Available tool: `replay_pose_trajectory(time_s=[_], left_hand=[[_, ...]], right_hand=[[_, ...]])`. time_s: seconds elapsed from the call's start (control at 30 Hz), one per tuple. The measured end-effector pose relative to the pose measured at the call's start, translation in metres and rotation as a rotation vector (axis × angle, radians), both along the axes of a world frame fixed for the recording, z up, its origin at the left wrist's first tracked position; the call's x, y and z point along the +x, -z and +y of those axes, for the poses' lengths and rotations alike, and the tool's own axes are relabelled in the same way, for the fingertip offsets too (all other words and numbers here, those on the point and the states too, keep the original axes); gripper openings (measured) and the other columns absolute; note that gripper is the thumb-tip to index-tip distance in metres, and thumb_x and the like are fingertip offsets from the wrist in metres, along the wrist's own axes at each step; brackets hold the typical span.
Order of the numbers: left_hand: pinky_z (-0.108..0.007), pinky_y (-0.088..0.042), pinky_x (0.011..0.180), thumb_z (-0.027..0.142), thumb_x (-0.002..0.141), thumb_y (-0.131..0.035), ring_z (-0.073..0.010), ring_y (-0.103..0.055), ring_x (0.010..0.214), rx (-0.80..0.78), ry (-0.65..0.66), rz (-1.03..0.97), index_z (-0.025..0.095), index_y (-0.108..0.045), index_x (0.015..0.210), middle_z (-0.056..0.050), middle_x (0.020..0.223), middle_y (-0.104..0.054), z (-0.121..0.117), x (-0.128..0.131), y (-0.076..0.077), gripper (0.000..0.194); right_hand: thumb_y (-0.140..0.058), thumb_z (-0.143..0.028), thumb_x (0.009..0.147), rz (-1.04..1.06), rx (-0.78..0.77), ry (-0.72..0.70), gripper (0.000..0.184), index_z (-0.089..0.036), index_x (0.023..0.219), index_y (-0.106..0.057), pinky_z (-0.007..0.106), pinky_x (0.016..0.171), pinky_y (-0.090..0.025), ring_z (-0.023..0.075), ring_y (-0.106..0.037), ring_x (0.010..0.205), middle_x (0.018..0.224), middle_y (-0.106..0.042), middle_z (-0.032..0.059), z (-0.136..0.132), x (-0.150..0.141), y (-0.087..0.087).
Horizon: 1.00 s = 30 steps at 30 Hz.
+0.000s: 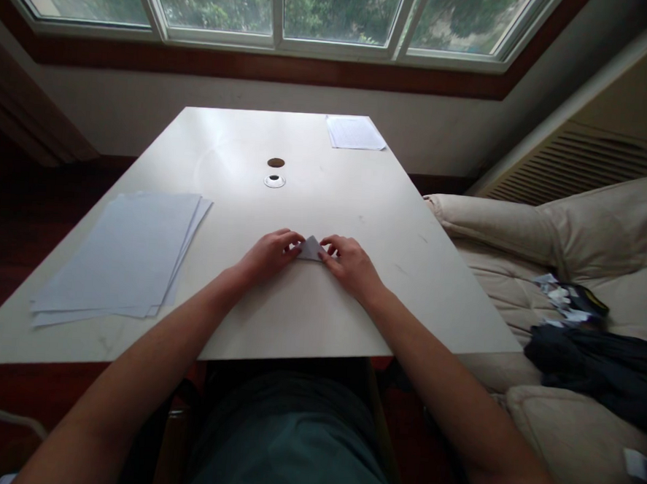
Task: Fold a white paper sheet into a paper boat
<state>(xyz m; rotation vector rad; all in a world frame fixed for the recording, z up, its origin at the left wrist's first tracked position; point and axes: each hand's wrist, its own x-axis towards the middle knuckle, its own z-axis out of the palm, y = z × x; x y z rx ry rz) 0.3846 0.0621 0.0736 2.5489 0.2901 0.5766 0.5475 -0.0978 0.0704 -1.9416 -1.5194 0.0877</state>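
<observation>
A small piece of folded paper (311,248), roughly a triangle with its point away from me, is held just above or on the white table (330,315). My left hand (272,255) pinches its left corner between thumb and fingers. On the opposite corner, my right hand (351,265) grips it the same way. Both forearms reach in over the table's near edge. The fingertips cover the paper's two side corners.
A loose stack of white paper sheets (120,251) lies at the table's left. More paper (355,133) is at the far right corner. Beyond the middle are a round hole (276,163) and a ringed grommet (274,181). A beige sofa (489,223) stands on the right, with dark cloth (595,368) on it.
</observation>
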Motion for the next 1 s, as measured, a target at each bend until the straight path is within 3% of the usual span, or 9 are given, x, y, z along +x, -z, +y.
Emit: replay_pose_trajectory(time_s=[0.2,0.37,0.5,0.67,0.77,0.87,1.0], left_hand=[[-0.039,-0.049,0.091,0.032,0.092,-0.056,-0.0228,-0.058,0.096,0.190,0.004,0.050,0.021,-0.074,0.106,-0.010,0.102,-0.065,-0.001,-0.002,-0.002,0.026],[-0.038,-0.049,0.088,0.035,0.087,-0.062,-0.0229,-0.058,0.094,0.118,0.004,0.070,0.018,-0.073,0.095,-0.009,0.099,-0.065,0.002,-0.001,-0.002,0.022],[-0.037,-0.049,0.086,0.034,0.084,-0.064,-0.0223,-0.060,0.090,0.062,-0.002,0.068,0.017,-0.070,0.087,-0.008,0.095,-0.065,0.000,-0.002,-0.005,0.018],[-0.031,-0.050,0.079,0.032,0.090,-0.056,-0.0177,-0.063,0.079,-0.011,0.025,0.080,0.015,-0.072,0.089,-0.009,0.095,-0.068,-0.002,-0.004,-0.010,0.024],[-0.028,-0.049,0.080,0.030,0.094,-0.049,-0.0167,-0.065,0.082,-0.036,0.048,0.038,0.016,-0.073,0.089,-0.009,0.095,-0.071,-0.003,-0.004,-0.012,0.029],[-0.025,-0.048,0.073,0.027,0.094,-0.047,-0.0150,-0.064,0.075,-0.034,0.040,0.034,0.015,-0.073,0.082,-0.007,0.084,-0.072,-0.008,-0.003,-0.015,0.031],[-0.022,-0.044,0.062,0.026,0.091,-0.053,-0.0119,-0.061,0.063,-0.062,0.018,0.055,0.015,-0.073,0.081,-0.004,0.072,-0.070,-0.015,-0.003,-0.018,0.026]], right_hand=[[-0.056,-0.039,0.093,-0.134,-0.012,0.034,0.027,-0.025,0.107,-0.075,0.043,0.092,-0.046,0.0269,-0.053,0.100,0.102,-0.063,0.0107,-0.001,0.001,0.002],[-0.068,-0.044,0.084,-0.153,-0.044,-0.010,0.037,-0.026,0.116,-0.072,0.046,0.095,-0.045,0.0297,-0.051,0.107,0.109,-0.064,0.0106,-0.003,0.001,0.003],[-0.066,-0.037,0.086,-0.105,-0.062,-0.048,0.033,-0.024,0.116,-0.071,0.045,0.096,-0.045,0.0283,-0.054,0.107,0.111,-0.065,0.0102,-0.002,0.000,0.002],[-0.064,-0.028,0.087,0.070,0.000,-0.119,0.031,-0.021,0.117,-0.067,0.041,0.095,-0.047,0.0251,-0.060,0.105,0.110,-0.069,0.0089,-0.001,-0.001,-0.002],[-0.065,-0.032,0.086,0.257,0.052,-0.079,0.036,-0.021,0.120,-0.063,0.038,0.087,-0.053,0.0215,-0.067,0.093,0.104,-0.072,0.0069,0.000,-0.003,-0.005],[-0.066,-0.039,0.085,0.413,0.127,-0.009,0.039,-0.021,0.119,-0.060,0.034,0.075,-0.056,0.0203,-0.070,0.085,0.095,-0.073,0.0058,0.002,-0.006,-0.006],[-0.065,-0.038,0.085,0.503,0.162,-0.033,0.027,-0.021,0.106,-0.064,0.034,0.072,-0.059,0.0218,-0.071,0.092,0.100,-0.073,0.0073,0.003,-0.012,-0.006]])
